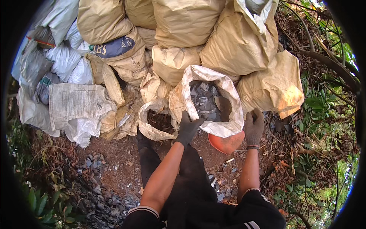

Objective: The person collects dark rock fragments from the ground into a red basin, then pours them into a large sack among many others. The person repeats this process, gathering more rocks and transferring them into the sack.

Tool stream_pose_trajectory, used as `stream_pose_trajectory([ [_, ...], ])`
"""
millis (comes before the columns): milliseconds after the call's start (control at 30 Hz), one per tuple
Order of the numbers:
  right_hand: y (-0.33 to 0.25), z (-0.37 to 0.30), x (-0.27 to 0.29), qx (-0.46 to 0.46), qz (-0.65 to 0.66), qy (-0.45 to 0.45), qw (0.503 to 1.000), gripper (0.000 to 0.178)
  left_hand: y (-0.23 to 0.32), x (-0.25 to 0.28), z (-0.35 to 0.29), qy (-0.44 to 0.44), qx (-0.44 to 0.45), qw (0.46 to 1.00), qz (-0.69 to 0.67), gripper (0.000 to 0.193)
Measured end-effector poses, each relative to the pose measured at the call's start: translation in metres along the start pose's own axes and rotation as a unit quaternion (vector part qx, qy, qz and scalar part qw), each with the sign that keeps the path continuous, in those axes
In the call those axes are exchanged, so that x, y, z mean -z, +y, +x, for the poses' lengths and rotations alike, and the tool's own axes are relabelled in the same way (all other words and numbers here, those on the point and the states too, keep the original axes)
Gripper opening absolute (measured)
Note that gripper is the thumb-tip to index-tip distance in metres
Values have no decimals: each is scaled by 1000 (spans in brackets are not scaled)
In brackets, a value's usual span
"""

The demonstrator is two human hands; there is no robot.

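An open woven sack (192, 102) with a pale folded-down rim stands in front of me, partly filled with grey flat broken pieces (206, 100). My left hand (187, 129), in a dark glove, grips the near left part of its rim. On the other side, my right hand (254, 126), also gloved, is close against the sack's right edge. Its fingers curl over and their tips are hidden, so what they hold does not show. An orange-red rounded container (227, 142) sits partly under the near side of the sack. Left of my left hand is a smaller open sack (146, 131) with a dark inside.
Full tan sacks (187, 23) are heaped beyond the open one. White and grey bags (66, 63) pile up at the left. Grey fragments (93, 162) litter the brown soil by my legs. Branches (328, 61) and leafy plants border the right side.
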State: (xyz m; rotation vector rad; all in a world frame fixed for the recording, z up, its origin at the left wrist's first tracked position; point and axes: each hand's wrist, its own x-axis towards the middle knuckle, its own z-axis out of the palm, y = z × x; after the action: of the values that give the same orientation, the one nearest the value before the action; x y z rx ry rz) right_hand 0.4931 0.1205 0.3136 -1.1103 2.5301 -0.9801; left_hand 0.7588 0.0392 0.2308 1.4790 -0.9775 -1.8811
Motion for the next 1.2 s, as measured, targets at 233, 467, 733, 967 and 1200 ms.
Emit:
stream_pose_trajectory([
  [233, 99, -39, -79, -253, 269, -175, 913, 46, 5, 4, 7, 29, -58, 997, 31, 45],
  [467, 29, -33, -25, -289, 209, -290, 888, 41, 29, 37, -11, 172, -80, 973, 134, 32],
  [733, 119, -23, -49, -423, 701, -161, 551, 43, 47, 14, 29, 37, -37, 999, -13, 34],
  [967, 47, -15, -78, -280, 471, -332, 768, 70, 54, -14, 110, -167, 181, 918, -311, 20],
  [1200, -24, 52, 50, -35, -225, -17, 974, 44, 140, 42, 76, 60, -68, 973, 212, 27],
])
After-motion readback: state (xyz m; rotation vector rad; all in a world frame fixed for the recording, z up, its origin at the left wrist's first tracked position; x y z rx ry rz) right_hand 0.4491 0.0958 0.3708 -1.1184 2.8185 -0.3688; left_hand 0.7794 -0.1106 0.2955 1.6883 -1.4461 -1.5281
